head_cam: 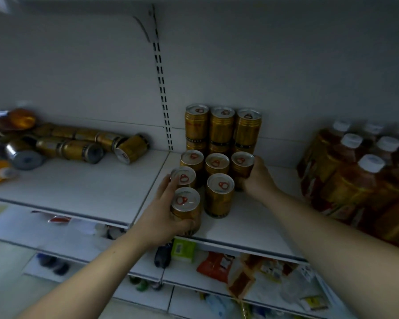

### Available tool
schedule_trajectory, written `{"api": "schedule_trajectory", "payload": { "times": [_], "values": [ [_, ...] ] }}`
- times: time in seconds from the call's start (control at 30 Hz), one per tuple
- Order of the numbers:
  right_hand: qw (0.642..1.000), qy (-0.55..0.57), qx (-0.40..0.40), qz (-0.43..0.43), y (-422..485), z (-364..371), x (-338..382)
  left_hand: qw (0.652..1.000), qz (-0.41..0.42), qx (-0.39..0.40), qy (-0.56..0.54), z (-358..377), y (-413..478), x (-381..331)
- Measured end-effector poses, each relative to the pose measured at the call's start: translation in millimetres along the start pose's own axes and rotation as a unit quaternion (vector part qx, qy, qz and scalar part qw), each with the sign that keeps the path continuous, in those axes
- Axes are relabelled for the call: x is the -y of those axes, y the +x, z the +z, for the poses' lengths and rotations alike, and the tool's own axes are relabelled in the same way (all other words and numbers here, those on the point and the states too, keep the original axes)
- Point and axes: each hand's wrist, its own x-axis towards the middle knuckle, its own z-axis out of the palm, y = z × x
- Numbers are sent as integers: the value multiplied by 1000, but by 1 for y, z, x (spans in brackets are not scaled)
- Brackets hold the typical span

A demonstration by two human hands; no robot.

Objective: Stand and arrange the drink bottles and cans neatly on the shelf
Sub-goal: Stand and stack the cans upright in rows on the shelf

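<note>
Gold drink cans stand upright in rows on the white shelf (83, 192). The back row (222, 127) is stacked two high against the wall. My left hand (161, 217) grips the front-left can (186, 210) near the shelf edge, fingers also touching the can behind it (183, 177). My right hand (256, 178) is wrapped around the rightmost can of the middle row (241, 166). One more upright can (219, 194) stands between my hands. To the left, several gold cans (78, 146) lie on their sides in a heap.
Amber drink bottles with white caps (355, 178) stand packed at the right of the shelf. Orange bottles (0, 171) lie at the far left. A slotted upright rail (162, 93) runs up the back wall. Lower shelves (217, 268) hold mixed packets.
</note>
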Motion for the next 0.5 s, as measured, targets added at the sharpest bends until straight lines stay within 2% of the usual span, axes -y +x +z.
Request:
{"api": "schedule_trajectory", "payload": {
  "times": [0.1, 0.2, 0.3, 0.37, 0.43, 0.5],
  "values": [
    [1000, 5, 6, -23, -5, 0, 17, 1000, 1, 2, -19, 2, 3, 0],
    [999, 37, 12, -8, -19, -8, 37, 1000, 9, 8, -27, -3, 4, -1],
    [989, 75, -55, -116, -44, -11, 51, 999, -1, 49, -22, -14, 10, -3],
    [991, -12, -6, -132, -58, -8, 54, 997, -4, 77, -9, -18, 18, -2],
    [986, -129, 45, -97, -65, -3, 51, 996, 7, 91, 2, -19, 24, 1],
    [982, -169, 59, -61, -66, -1, 52, 996, 19, 88, -1, -21, 23, 3]
  ]
}}
